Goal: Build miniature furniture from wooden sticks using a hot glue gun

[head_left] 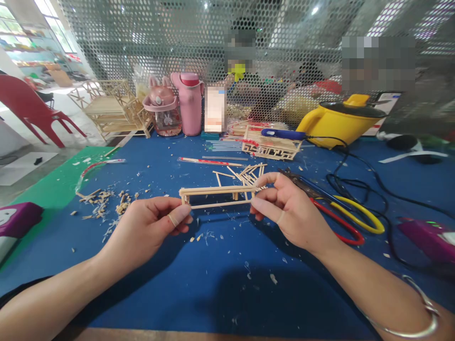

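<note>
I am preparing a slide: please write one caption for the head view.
Both hands hold a wooden-stick frame over a blue tabletop littered with scraps.

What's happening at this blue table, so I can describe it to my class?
The left hand and right hand hold a small stick frame between them, one gripping each end. Loose sticks lie just behind it on the blue table, and wood scraps are scattered beyond the left hand.
</note>
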{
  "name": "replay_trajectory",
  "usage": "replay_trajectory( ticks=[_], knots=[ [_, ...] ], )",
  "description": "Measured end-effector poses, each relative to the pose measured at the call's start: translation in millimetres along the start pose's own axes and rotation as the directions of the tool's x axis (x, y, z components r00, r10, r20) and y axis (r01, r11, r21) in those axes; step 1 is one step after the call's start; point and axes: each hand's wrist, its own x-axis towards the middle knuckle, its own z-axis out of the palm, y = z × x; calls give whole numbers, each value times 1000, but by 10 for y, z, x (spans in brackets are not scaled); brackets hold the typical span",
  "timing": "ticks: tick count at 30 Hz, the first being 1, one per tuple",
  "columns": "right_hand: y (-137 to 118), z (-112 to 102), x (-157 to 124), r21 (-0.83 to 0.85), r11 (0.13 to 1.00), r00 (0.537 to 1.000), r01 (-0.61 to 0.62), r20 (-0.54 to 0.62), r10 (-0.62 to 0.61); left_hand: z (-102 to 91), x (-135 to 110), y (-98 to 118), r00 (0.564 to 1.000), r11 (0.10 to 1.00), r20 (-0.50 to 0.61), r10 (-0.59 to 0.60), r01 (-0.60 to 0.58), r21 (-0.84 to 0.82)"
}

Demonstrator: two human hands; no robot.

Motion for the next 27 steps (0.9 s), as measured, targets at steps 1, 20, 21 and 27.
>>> replay_trajectory(
  ticks=[1, 20, 21, 27],
  knots=[
    [2, -1, -4, -24, 1000, 1000, 11, 5, -11, 0, 0, 3, 1000, 1000, -3, -1, 1, 0],
    [40, -7, 28, 66, 998, 999, -21, 29, 19, -35, 18, -24, 993, 971, 90, -78, 97, -219],
    [45, -11, 25, 82, 996, 999, -15, 41, 12, -33, 20, -21, 995, 975, 71, -72, 85, -207],
    [52, -32, 5, 0, 998, 995, 59, 85, -58, -42, 36, -8, 997, 980, 8, -73, 74, -186]
  ],
)
